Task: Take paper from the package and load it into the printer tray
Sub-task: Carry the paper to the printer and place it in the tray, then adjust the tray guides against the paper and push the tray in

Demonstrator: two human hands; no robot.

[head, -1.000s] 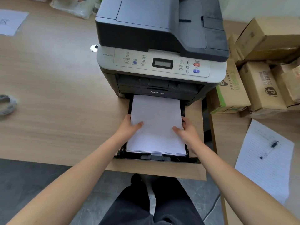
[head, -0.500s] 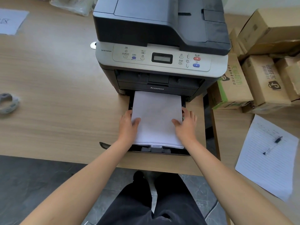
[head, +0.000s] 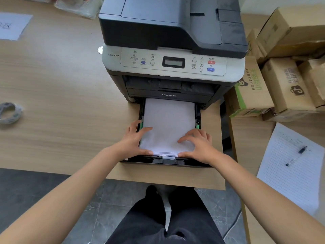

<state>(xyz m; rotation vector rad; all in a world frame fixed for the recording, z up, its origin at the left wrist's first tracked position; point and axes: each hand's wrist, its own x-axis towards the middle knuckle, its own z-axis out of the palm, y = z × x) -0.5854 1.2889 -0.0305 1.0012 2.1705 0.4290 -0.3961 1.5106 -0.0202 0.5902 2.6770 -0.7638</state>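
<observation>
A dark grey and silver printer (head: 172, 32) stands on the wooden table. Its black paper tray (head: 165, 160) is pulled out toward me at the bottom front. A white paper stack (head: 168, 120) lies in the tray between green side guides, its far end under the printer body. My left hand (head: 133, 140) holds the stack's near left corner, fingers on top and thumb against the front edge. My right hand (head: 197, 145) rests on the near right corner, fingers spread on top, thumb at the front edge. No paper package is in view.
Several cardboard boxes (head: 288, 85) are piled right of the printer. A lined sheet (head: 281, 173) with a pen (head: 297, 154) lies at the near right. A tape roll (head: 9, 112) and a loose sheet (head: 12, 25) are on the left. The table edge runs just below the tray.
Both hands have slid from the stack's sides to its near corners, thumbs now on the front edge. The stack sits a little further into the printer.
</observation>
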